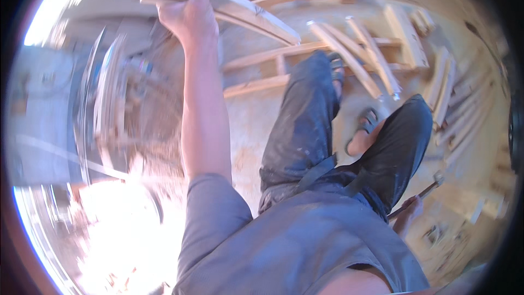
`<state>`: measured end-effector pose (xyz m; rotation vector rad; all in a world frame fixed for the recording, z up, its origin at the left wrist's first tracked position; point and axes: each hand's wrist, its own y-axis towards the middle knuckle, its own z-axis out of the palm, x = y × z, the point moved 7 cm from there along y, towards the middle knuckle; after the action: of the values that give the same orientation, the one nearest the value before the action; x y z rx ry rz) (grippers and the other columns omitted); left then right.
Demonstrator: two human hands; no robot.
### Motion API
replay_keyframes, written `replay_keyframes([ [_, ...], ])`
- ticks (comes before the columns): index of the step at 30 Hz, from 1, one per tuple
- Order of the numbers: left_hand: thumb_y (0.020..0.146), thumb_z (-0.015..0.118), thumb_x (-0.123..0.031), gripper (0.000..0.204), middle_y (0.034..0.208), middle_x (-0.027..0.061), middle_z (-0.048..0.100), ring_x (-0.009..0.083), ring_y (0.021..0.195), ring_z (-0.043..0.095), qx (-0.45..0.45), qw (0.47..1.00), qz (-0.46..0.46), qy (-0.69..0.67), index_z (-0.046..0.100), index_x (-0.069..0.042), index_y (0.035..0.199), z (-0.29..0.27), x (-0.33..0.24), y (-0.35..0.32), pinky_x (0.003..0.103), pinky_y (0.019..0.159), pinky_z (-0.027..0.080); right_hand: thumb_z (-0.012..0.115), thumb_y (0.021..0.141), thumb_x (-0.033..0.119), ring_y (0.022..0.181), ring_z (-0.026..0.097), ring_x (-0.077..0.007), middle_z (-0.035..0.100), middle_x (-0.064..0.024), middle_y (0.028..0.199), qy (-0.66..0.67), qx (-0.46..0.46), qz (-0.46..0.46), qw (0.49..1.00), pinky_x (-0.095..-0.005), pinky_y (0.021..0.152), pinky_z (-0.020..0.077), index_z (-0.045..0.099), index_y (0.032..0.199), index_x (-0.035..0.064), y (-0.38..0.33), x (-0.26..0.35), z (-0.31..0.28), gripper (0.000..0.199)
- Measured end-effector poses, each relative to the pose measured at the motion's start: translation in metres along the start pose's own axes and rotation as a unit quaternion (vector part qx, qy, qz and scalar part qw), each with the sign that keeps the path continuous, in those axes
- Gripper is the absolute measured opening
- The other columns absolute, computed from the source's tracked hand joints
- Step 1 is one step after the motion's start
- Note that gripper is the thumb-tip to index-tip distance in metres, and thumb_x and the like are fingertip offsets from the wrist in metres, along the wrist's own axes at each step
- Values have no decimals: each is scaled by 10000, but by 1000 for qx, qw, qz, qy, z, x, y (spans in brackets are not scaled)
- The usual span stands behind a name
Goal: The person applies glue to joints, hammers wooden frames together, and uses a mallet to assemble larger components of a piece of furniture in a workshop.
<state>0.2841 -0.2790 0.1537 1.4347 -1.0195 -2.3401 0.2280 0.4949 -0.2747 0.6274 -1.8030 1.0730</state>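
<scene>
My left hand (191, 12), on a raised and outstretched arm, is closed around a bundle of pale wooden boards (248, 13) near one end. The boards slant down and away to the right, with their far ends above the wooden frame on the floor. Low on my right side, my right hand (413, 207) grips a hammer (426, 192) by its handle. The hammer's head points up and outward, away from my leg. Part of that hand is hidden behind my body and thigh.
A ladder-like wooden frame (248, 86) lies on the floor ahead of my feet. Loose wooden strips (349, 59) rest across and beside it, near a thick beam (405, 35). More lumber (464, 112) lies blurred at the right. Upright boards (109, 93) stand at the left, above bright glare.
</scene>
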Motion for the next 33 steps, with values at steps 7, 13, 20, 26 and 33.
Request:
replay_keyframes([
  [7, 585, 768, 116, 738, 1124, 177, 591, 258, 963, 635, -119, 977, 90, 151, 443, 104, 1248, -215, -73, 27, 338, 849, 536, 530, 794, 154, 551, 473, -141, 466, -10, 658, 97, 281, -69, 952, -283, 522, 395, 449, 684, 133, -37, 166, 159, 138],
  [13, 590, 756, 75, 738, 1113, 150, 586, 217, 961, 618, -173, 950, 83, 247, 455, 63, 1264, -305, -30, 46, 320, 839, 517, 484, 812, 96, 537, 404, -122, 381, 27, 644, 140, 385, 21, 912, -284, 528, 377, 456, 824, 107, -109, 217, 260, 33],
  [20, 594, 754, 74, 764, 1127, 150, 577, 235, 982, 615, -219, 943, 38, 249, 433, 64, 1287, -370, 84, 80, 327, 869, 506, 520, 804, 66, 498, 393, -115, 406, 15, 655, 78, 402, 28, 912, -275, 464, 359, 510, 1037, 41, -131, 222, 344, 235],
  [26, 599, 762, 73, 751, 1124, 141, 588, 230, 987, 619, -212, 937, 25, 276, 446, 78, 1281, -424, 172, 109, 322, 871, 509, 466, 860, 105, 491, 402, -118, 381, 7, 660, 33, 375, 31, 926, -281, 449, 381, 506, 1036, 36, -129, 234, 373, 193],
  [33, 622, 787, 105, 602, 1080, 165, 624, 242, 914, 658, -184, 945, 2, 271, 547, 117, 1174, -440, 185, 119, 349, 837, 552, 469, 839, 92, 483, 391, -112, 420, -2, 684, -47, 300, 8, 953, -268, 438, 374, 487, 1070, 45, -120, 245, 376, 236],
])
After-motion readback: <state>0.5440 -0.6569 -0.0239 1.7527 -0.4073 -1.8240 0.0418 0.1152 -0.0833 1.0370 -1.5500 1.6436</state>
